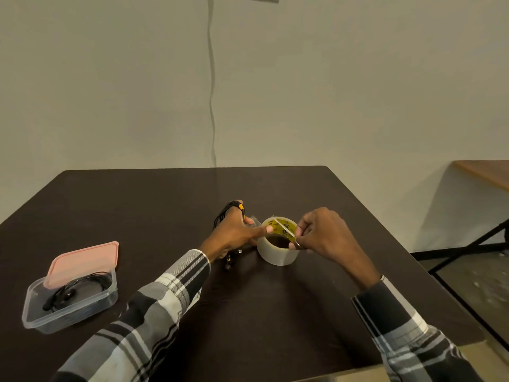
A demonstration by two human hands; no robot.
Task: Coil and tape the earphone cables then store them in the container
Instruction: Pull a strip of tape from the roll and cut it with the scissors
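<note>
A roll of clear tape [276, 250] with a yellow core lies flat on the dark table [165, 205]. My left hand [234, 232] holds a black coiled earphone cable [224, 215] wound round its fingers, and its index finger presses the roll's top rim. My right hand [321, 235] pinches small scissors [286, 231] whose blades lie across the roll's top. A clear plastic container [68, 301] at the left holds another black earphone cable [74, 289]. Its pink lid [85, 263] leans on the container's far rim.
A loose earbud and plug [230, 261] lie on the table under my left wrist. A white cable [212, 106] hangs down the wall behind the table. The table's right edge drops off to the floor, with another table [487, 175] at the far right.
</note>
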